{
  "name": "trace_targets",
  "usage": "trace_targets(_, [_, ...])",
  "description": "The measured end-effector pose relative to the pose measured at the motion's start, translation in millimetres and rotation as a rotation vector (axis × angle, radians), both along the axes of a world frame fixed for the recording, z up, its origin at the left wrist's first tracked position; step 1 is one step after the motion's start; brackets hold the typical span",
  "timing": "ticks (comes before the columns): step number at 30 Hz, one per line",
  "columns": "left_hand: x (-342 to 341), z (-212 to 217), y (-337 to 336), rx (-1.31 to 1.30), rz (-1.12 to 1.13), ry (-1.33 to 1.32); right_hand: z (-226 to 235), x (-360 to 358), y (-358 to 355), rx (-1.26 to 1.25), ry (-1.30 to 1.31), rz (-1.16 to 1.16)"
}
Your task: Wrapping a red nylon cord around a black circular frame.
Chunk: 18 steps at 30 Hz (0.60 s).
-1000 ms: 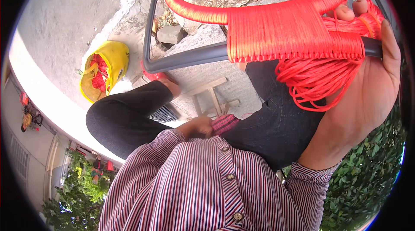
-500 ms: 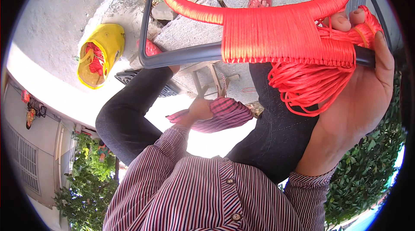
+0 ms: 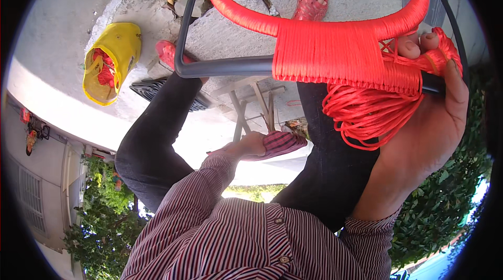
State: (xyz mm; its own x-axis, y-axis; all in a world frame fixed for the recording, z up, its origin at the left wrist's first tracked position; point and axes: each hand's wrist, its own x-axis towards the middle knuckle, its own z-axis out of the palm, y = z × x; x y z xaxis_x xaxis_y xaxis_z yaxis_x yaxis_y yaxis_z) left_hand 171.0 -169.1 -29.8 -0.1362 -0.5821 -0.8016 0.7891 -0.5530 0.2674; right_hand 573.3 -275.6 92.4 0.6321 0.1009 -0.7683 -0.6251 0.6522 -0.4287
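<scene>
Head: fingers [image 3: 414, 47] grip glossy cord [image 3: 367, 115] (looped).

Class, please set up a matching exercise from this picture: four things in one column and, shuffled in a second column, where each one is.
Things:
1. right hand
2. left hand
3. yellow bag
4. woven red cord panel

Places:
A. lying on the concrete at the left
B. gripping the dark frame bar and a bundle of loose cord
C. stretched between the frame bars
D. low down between the knees

Pairs: 1-B, 2-D, 3-A, 4-C
</scene>
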Motion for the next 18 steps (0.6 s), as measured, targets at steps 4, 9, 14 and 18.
trace_targets(4, [-11, -9, -11, -0.075, -0.005, 0.02, 0, 4, 8, -0.026, 0.046, 0.025])
trace_targets(9, [-22, -32, -28, -0.171, -0.015, 0.074, -3, 3, 10, -0.124, 0.043, 0.034])
trace_targets(14, [-54, -57, -53, -0.191, -0.05, 0.052, -2, 6, 10, 0.035, 0.095, 0.04])
trace_targets(18, [-67, -55, -63, -0.18, 0.023, 0.082, -1, 3, 5, 0.09, 0.095, 0.078])
